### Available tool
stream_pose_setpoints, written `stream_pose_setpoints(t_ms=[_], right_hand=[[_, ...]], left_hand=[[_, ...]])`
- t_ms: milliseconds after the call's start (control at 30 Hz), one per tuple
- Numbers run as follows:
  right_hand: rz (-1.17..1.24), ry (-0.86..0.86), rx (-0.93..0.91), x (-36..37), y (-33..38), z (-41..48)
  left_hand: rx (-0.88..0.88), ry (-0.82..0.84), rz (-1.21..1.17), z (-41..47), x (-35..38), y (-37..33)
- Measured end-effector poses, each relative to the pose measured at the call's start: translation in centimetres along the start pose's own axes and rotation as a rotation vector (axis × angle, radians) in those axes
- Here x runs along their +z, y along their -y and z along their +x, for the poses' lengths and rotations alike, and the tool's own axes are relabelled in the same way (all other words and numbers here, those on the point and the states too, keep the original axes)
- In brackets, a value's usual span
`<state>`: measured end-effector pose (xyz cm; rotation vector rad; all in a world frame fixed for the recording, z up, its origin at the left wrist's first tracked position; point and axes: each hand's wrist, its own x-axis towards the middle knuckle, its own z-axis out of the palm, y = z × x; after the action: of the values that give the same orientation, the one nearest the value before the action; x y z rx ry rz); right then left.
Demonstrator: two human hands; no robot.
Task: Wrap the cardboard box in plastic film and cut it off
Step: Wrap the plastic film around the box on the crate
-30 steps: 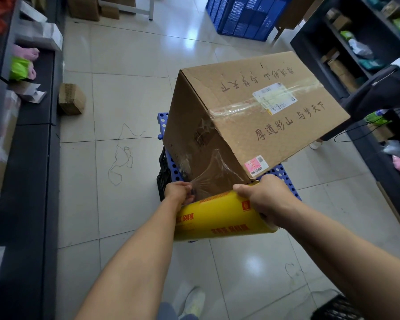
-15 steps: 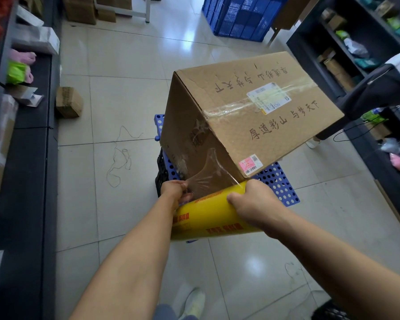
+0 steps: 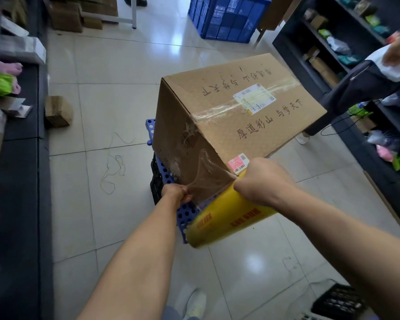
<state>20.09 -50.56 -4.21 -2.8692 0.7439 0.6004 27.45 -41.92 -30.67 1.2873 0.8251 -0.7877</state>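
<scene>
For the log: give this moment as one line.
left hand: pinches film | right hand: holds yellow roll | cardboard box: on blue platform, film uncut

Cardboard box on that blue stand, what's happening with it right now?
A person is wrapping the cardboard box in plastic film. Their right grip holds the yellow film roll by the box's near corner, while the left grip pinches the film's edge. The film is stretched from the box's end face to the roll and is not yet cut. The box sits on a blue perforated stand.
</scene>
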Motion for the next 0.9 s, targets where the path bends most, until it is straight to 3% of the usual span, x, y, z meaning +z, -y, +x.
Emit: stream_pose_setpoints(t_ms=[333,500,767,900], right_hand=[[0.07,-0.11,0.008,1.7,-1.6,0.0],[0.076,0.152,-0.031,2.8,-1.8,-1.6],[-0.164,-0.032,-0.142,1.5,-2.1,-2.4],[-0.17,-0.065,-0.115,1.3,-2.3,-2.5]], left_hand=[[-0.076,-0.047,-0.179,0.7,0.0,-0.4],[-0.068,-0.024,-0.124,0.9,0.1,-0.1],[-0.134,-0.068,-0.413,1.3,0.1,-0.6],[-0.111,-0.099,-0.402,0.6,0.4,-0.5]])
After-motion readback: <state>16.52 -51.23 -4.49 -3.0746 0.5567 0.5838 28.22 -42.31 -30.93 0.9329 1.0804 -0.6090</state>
